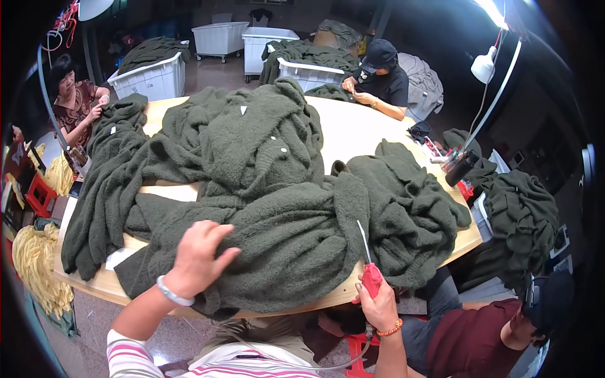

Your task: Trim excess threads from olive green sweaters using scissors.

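Observation:
A dark green fleecy garment (277,246) is spread in folds along the near side of the table. My left hand (201,255) is over its left part, fingers apart and holding nothing; whether it presses on the cloth I cannot tell. In my right hand (378,309), at the near table edge, is a red-handled tool (372,280) with a long thin metal tip. The tip points away from me, over the garment's right side. A grey hose runs from below that hand across my lap. More dark green garments (409,214) lie bunched to the right of the tip.
A tall heap of green garments (258,138) fills the middle of the wooden table (359,123). Co-workers sit at far left, far right and near right. White bins (151,82) stand behind. A black bottle (462,168) stands at the right edge; yellow cloth (41,264) hangs at left.

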`<move>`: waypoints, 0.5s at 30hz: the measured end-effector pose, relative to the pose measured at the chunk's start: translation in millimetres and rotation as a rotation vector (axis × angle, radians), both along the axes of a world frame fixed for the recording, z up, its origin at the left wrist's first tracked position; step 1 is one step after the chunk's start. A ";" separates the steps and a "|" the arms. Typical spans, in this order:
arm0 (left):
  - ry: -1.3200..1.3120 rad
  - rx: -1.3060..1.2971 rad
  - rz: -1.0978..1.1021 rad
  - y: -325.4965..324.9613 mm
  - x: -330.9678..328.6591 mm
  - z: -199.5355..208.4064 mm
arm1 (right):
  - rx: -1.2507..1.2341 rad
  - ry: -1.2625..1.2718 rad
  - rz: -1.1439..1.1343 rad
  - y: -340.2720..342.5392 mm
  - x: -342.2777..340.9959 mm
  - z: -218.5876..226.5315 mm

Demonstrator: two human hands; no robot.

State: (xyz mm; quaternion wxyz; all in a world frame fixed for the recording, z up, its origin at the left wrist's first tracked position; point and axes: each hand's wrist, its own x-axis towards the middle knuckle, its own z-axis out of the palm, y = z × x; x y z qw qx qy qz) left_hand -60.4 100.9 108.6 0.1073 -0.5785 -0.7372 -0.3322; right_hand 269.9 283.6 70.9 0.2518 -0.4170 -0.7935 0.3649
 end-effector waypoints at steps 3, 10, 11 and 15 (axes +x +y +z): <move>-0.070 -0.040 -0.136 35.6 20.8 6.8 | -0.062 0.031 0.094 -10.6 -5.7 8.9; -0.341 -0.314 -0.142 134.0 14.0 -27.1 | 0.069 -0.023 0.241 -24.8 -25.0 24.0; -0.332 -0.313 -0.157 143.9 12.6 -30.0 | 0.132 -0.038 0.263 -24.0 -26.0 26.3; -0.423 -0.399 -0.136 160.3 12.6 -37.9 | 0.052 -0.124 0.247 -18.2 -24.5 33.3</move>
